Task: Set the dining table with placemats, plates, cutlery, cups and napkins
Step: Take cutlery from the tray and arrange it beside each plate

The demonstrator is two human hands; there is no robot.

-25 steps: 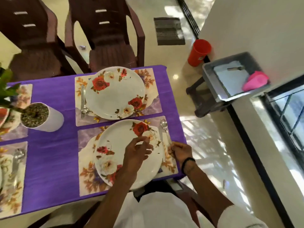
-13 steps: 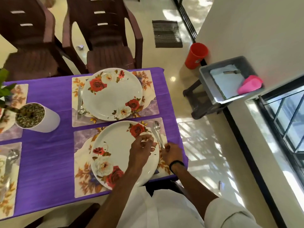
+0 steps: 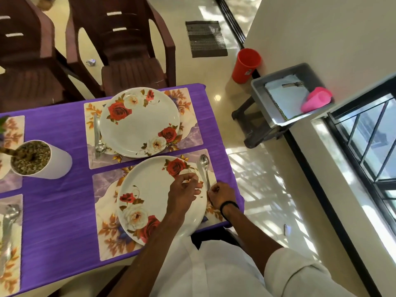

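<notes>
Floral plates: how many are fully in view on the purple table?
2: far plate before the brown chair; near plate under the left hand. More may sit beyond the left edge.

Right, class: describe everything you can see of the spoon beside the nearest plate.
The spoon looks like shiny silver metal, with an oval bowl and a slim straight handle. It lies flat on the floral placemat, just right of the nearest plate, bowl pointing away from the person. The right hand pinches the near end of its handle; the left hand hovers curled above the plate beside it.
</notes>
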